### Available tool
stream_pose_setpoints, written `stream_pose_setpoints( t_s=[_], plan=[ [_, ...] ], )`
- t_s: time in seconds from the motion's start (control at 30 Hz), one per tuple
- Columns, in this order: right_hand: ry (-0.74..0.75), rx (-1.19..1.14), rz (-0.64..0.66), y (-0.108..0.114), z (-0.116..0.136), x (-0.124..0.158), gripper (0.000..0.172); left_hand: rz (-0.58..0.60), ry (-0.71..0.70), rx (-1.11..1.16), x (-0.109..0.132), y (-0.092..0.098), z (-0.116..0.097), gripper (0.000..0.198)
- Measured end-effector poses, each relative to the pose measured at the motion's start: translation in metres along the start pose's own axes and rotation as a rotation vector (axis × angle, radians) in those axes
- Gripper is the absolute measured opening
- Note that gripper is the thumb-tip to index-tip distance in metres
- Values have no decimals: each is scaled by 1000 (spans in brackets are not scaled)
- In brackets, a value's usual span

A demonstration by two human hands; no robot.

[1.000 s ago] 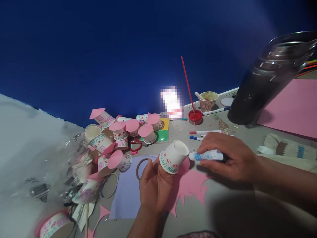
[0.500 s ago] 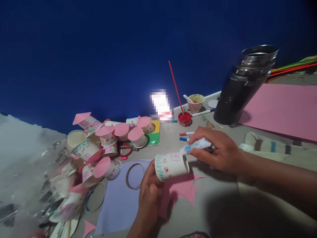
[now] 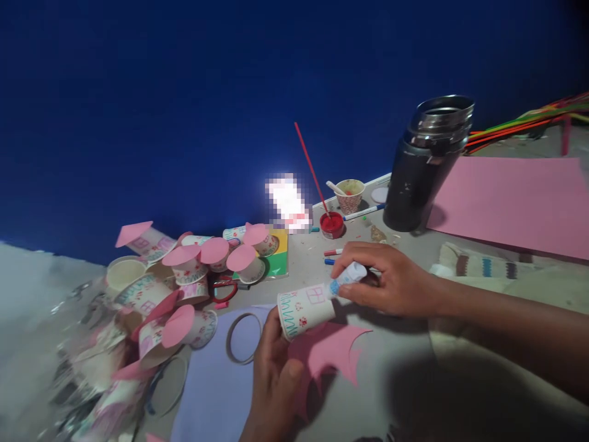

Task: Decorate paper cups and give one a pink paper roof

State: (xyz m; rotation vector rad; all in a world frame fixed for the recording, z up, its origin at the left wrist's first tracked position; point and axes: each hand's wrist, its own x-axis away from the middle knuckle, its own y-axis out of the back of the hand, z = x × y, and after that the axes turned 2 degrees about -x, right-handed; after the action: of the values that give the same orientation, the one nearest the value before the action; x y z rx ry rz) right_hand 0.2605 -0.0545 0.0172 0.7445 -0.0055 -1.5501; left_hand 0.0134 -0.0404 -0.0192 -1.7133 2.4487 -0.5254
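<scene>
My left hand (image 3: 276, 374) holds a decorated paper cup (image 3: 304, 312) on its side, fingers at the end with teal zigzags. Red marks and a purple window are drawn on the cup's wall. In my right hand (image 3: 386, 276) is a white and blue glue tube (image 3: 348, 277), its tip at the cup's far rim; I cannot tell whether it touches. Beneath the cup lies a cut-out pink paper scrap (image 3: 338, 347). A tape ring (image 3: 229, 344) rests on a lilac sheet (image 3: 202, 393) beside my left hand.
Several cups with pink paper roofs (image 3: 183, 325) crowd the left, near red-handled scissors (image 3: 225, 290). Behind my right hand stand a red paint pot (image 3: 332, 226) with a stick, a small patterned cup (image 3: 350, 199) and a dark flask (image 3: 421, 178). A pink sheet (image 3: 510, 202) lies at right.
The view has shifted, so most things sit further left. The glue tube is tilted more steeply at the cup's rim. Both hands keep their holds.
</scene>
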Motion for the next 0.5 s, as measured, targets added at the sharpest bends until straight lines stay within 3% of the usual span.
stream_pose_setpoints(
  t_s=[0.07, 0.17, 0.33, 0.5],
  plan=[
    [62, -1, 56, 2, -1, 1, 12, -13, -40, -14, 0, -3, 1, 79],
    [116, -62, 116, 4, -2, 1, 13, 58, -29, -14, -6, -1, -3, 80],
    [94, 3, -45, 5, -4, 0, 12, 134, 12, -8, -14, 2, -10, 80],
    [177, 52, 38, 1, -9, 1, 13, 183, -71, -46, -10, 6, -1, 78]
  ],
)
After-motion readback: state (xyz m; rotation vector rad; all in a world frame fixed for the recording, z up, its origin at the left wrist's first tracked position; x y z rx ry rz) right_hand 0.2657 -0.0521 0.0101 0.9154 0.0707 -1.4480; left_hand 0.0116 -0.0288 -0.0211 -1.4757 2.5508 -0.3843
